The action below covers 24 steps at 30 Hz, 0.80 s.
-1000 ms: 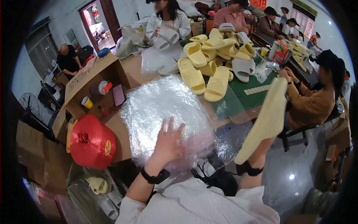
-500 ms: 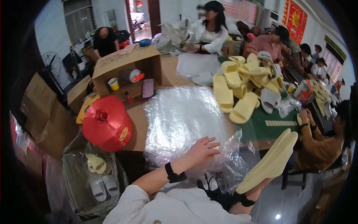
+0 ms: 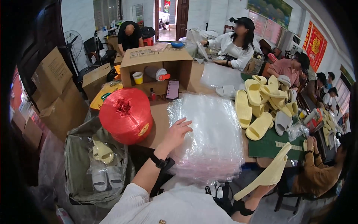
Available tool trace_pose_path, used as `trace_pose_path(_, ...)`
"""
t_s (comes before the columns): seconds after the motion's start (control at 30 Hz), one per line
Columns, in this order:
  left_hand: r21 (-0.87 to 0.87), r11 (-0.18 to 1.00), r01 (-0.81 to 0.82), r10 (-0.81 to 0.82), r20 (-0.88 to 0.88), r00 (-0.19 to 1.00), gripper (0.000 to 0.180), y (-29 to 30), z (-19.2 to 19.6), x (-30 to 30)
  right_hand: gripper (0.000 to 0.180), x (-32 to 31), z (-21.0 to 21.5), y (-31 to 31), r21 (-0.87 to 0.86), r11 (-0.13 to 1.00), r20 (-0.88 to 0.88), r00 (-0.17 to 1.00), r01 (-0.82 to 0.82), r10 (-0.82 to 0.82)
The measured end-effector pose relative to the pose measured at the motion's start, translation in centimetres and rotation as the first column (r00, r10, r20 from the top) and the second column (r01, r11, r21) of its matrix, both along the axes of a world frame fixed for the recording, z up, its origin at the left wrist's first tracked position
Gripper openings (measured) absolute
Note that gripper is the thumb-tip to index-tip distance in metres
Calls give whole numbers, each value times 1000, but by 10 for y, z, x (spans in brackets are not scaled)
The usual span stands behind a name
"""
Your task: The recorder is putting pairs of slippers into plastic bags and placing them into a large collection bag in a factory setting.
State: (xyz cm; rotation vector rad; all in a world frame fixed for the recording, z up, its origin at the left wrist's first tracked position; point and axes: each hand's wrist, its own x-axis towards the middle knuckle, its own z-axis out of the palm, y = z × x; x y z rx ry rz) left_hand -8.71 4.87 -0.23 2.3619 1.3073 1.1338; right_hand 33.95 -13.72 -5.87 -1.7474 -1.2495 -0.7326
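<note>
A stack of clear plastic bags lies in front of me on the table. Over its left part is my left hand, fingers stretched and apart, holding nothing; whether it touches the top bag I cannot tell. Low on the right, my right hand grips a pale yellow slipper, tilted with one end up. A second slipper against it cannot be made out now. Most of that hand's fingers are hidden behind the slipper. Beyond it, a heap of yellow slippers with some grey ones covers part of a green mat.
A red roll of twine stands left, near an open cardboard box holding a cup and bottle. Below it, a lined bin contains bagged slippers. Co-workers sit along the right; one in white is across the table.
My view has swung left. My left hand has moved left over the bag stack, away from the loose, crumpled film at its right. The yellow slipper in my right hand has turned.
</note>
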Motion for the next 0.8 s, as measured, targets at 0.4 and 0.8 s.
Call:
trace_pose_path(0.4, -34, 998, 46, -50, -112, 992, 39, -11, 5, 13, 52, -27, -5, 16, 421, 800, -693, 417, -428, 588)
trace_pose_path(0.8, -58, 981, 186, -195, -286, 938, 62, -44, -34, 50, 52, -40, 8, 18, 348, 733, -601, 461, -585, 653)
